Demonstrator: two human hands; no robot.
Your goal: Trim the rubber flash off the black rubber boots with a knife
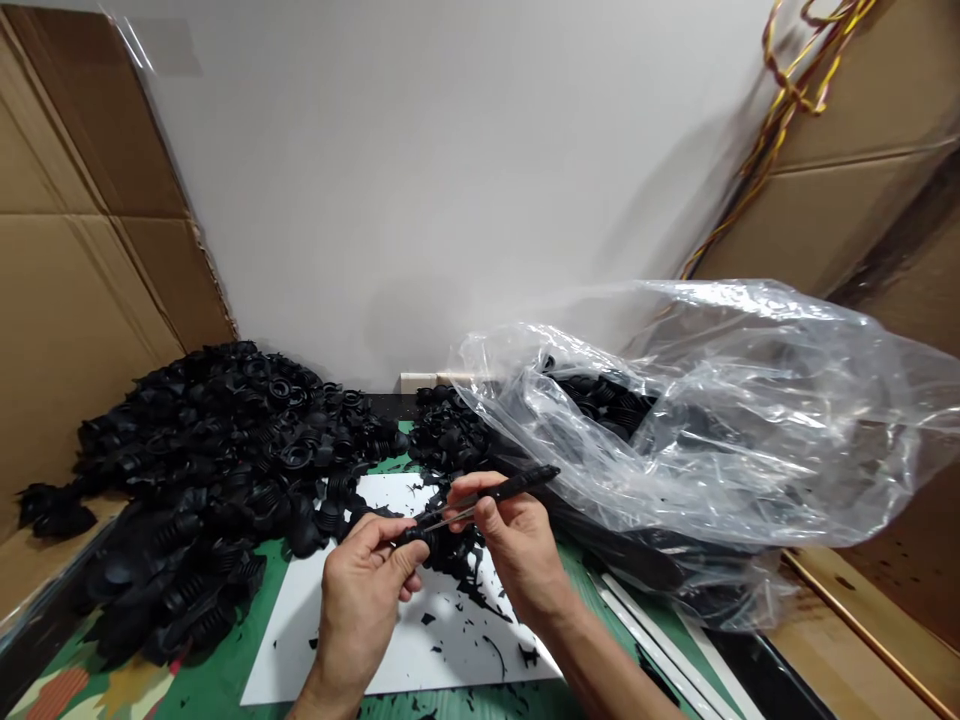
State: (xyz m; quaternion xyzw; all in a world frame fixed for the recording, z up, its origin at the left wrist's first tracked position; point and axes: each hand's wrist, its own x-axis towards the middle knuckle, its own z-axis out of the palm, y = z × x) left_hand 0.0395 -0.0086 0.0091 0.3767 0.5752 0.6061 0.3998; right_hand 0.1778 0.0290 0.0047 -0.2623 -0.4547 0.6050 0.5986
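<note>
My left hand pinches a small black rubber part above a white sheet. In my right hand is a black-handled tool with a thin metal shaft, its handle pointing up to the right. The shaft reaches down left to the black part, and its tip is hidden there. Black scraps lie scattered on the sheet beneath both hands.
A large heap of black rubber parts covers the left side. On the right a clear plastic bag holds more black parts. White strips lie at the lower right. Cardboard panels flank the green surface.
</note>
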